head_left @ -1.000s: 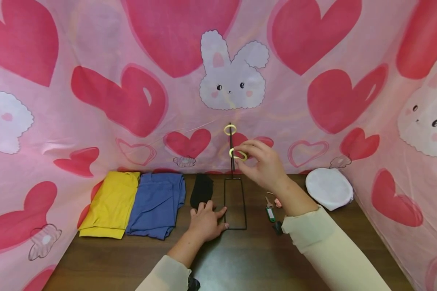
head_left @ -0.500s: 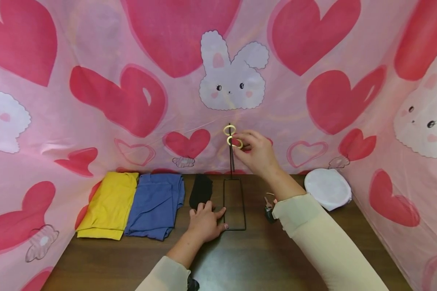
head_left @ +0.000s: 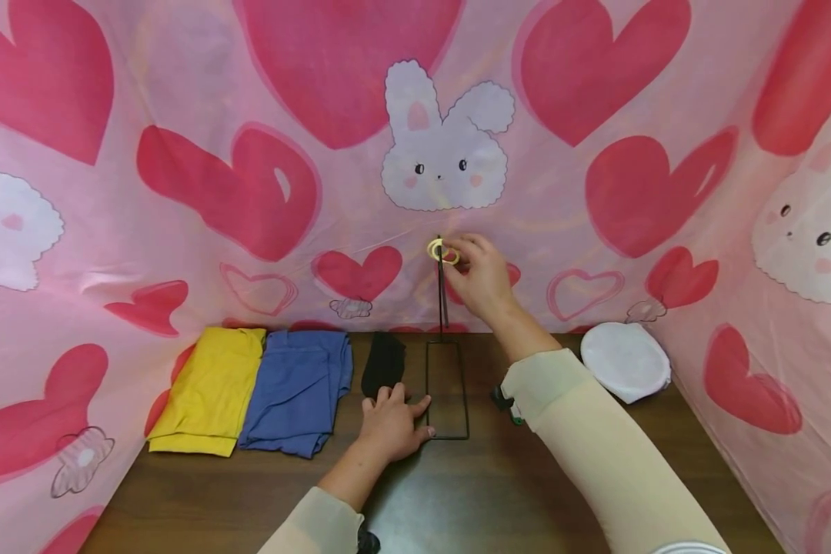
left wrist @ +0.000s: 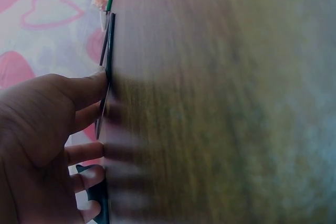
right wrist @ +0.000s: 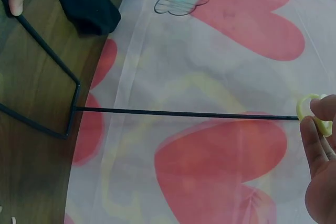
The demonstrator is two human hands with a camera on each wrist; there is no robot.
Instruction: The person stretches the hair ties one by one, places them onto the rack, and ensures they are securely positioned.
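Note:
My right hand point(head_left: 483, 278) pinches a pale yellow ring point(right wrist: 325, 127) between thumb and fingers, high on the thin upright rod of a black wire stand point(head_left: 440, 308). Another yellow ring point(head_left: 432, 248) is at the rod's top; in the head view the two rings overlap. The right wrist view shows yellow where the rod meets my fingertips, but whether the pinched ring encircles the rod I cannot tell. My left hand point(head_left: 391, 425) lies on the table, thumb and index finger touching the left side of the stand's rectangular base. Its other fingertips are near a black sock-like cloth point(head_left: 384, 362).
Left of the stand lie folded blue cloth point(head_left: 298, 392) and folded yellow cloth point(head_left: 211, 392). A round white cloth item point(head_left: 625, 360) is at the back right. Keys with a green tag point(head_left: 516, 420) are partly hidden by my right sleeve. A pink heart-print sheet point(head_left: 360, 223) hangs behind.
My right hand has risen along the rod with the pinched ring, which is now beside the upper ring. My right sleeve covers more of the keys. The left hand has stayed in place.

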